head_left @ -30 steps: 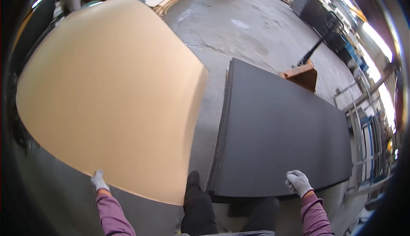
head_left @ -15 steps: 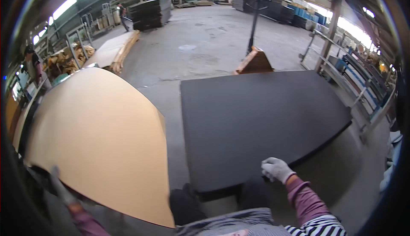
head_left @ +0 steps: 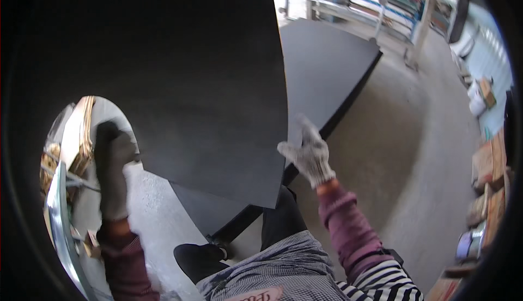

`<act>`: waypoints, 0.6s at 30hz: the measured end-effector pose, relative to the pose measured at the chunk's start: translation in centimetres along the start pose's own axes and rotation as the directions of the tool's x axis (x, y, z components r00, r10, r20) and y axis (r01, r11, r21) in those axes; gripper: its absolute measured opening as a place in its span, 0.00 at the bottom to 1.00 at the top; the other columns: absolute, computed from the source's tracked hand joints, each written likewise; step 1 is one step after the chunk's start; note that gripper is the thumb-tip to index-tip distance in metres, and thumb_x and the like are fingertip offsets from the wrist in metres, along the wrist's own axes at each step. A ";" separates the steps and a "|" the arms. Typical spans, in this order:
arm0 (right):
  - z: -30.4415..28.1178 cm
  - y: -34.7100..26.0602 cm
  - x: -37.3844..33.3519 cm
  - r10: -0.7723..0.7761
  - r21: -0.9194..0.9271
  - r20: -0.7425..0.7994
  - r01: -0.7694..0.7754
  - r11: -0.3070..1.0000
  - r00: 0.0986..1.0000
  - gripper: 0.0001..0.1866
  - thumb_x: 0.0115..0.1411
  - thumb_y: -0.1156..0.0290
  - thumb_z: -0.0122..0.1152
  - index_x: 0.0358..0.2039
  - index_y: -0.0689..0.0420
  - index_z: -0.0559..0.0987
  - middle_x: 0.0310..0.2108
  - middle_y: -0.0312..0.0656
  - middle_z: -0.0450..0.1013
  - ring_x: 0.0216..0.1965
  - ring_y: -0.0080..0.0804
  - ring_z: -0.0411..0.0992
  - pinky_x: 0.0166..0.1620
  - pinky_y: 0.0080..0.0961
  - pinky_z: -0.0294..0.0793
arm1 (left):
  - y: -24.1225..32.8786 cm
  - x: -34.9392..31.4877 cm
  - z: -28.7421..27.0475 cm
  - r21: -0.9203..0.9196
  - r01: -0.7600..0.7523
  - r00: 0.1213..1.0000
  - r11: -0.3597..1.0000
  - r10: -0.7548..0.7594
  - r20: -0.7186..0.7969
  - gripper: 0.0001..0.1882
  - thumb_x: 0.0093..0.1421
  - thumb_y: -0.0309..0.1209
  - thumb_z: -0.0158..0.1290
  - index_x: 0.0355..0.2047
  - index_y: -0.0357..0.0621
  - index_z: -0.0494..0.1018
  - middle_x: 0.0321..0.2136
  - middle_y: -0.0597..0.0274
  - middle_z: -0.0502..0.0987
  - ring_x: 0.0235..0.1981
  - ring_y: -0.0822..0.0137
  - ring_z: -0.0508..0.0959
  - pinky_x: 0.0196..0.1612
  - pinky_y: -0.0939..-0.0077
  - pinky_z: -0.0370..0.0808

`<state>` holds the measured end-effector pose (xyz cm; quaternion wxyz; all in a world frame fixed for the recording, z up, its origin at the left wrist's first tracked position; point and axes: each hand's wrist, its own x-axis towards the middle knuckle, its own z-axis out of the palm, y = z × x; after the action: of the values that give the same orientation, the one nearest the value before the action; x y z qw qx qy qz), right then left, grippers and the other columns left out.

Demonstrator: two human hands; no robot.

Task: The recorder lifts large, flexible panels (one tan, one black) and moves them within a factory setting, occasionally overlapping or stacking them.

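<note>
A large dark sheet (head_left: pixel 207 94) is raised before me and fills the upper left, its lower corner hanging near my knees. My left hand (head_left: pixel 115 154), gloved and in deep shade, is up by the sheet's lower left edge; its fingers are smeared and merge with the dark. My right hand (head_left: pixel 309 152), in a pale knit glove, is open at the sheet's right edge, fingers stretched up and thumb apart, the thumb overlapping that edge. Behind and below the sheet lies a black stack of board (head_left: pixel 332 61), partly hidden.
Metal railings and machinery (head_left: pixel 354 1) stand beyond the stack. Cardboard boxes (head_left: pixel 489 159) line the right side. At left, a pile of boards (head_left: pixel 79 132) shows beneath the raised sheet, near a curved shiny strip (head_left: pixel 59 214). Grey concrete floor (head_left: pixel 381 154) lies to my right.
The tan sheet at left is out of view; a dark sheet face now rises in front of me. My right hand has opened and lifted. The view has turned right and downward.
</note>
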<state>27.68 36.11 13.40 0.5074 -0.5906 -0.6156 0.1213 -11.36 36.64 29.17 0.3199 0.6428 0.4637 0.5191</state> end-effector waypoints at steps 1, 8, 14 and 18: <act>0.3 3.7 1.3 0.039 0.020 -0.015 -0.039 0.999 0.999 0.42 0.51 0.62 0.69 0.63 0.63 0.60 0.54 0.53 0.68 0.55 0.44 0.67 0.56 0.31 0.67 | 3.3 -1.1 1.7 0.187 -0.069 0.951 0.980 0.121 -0.283 0.16 0.61 0.32 0.50 0.48 0.42 0.68 0.40 0.62 0.70 0.36 0.72 0.74 0.41 0.75 0.75; 10.4 17.1 -3.7 0.924 -0.222 0.311 -0.928 0.300 0.224 0.59 0.48 0.50 0.71 0.67 0.61 0.43 0.63 0.55 0.56 0.64 0.43 0.57 0.65 0.29 0.56 | 5.1 5.4 1.7 0.873 -0.424 0.806 0.240 0.539 0.243 0.34 0.56 0.47 0.56 0.56 0.35 0.66 0.55 0.49 0.69 0.56 0.55 0.69 0.55 0.65 0.68; 11.3 9.0 -7.4 0.713 0.321 0.571 -0.910 0.263 0.407 0.51 0.52 0.49 0.65 0.64 0.64 0.49 0.56 0.53 0.65 0.59 0.39 0.63 0.61 0.28 0.59 | 7.8 19.6 12.9 0.485 -0.538 0.842 0.690 0.467 0.270 0.38 0.56 0.53 0.53 0.58 0.36 0.63 0.53 0.46 0.70 0.53 0.51 0.71 0.53 0.62 0.70; 10.4 -2.4 -13.5 0.633 0.277 0.426 -0.759 0.589 0.647 0.55 0.55 0.65 0.62 0.65 0.68 0.30 0.67 0.64 0.40 0.67 0.52 0.48 0.66 0.35 0.50 | 4.8 22.0 25.3 0.342 -0.626 0.730 0.701 0.372 0.574 0.33 0.57 0.47 0.54 0.57 0.39 0.64 0.52 0.49 0.71 0.51 0.50 0.73 0.51 0.60 0.72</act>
<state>15.35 28.72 3.94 0.4418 -0.6334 -0.3537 0.5278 15.01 57.04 35.12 0.0788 0.9114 0.2955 0.2752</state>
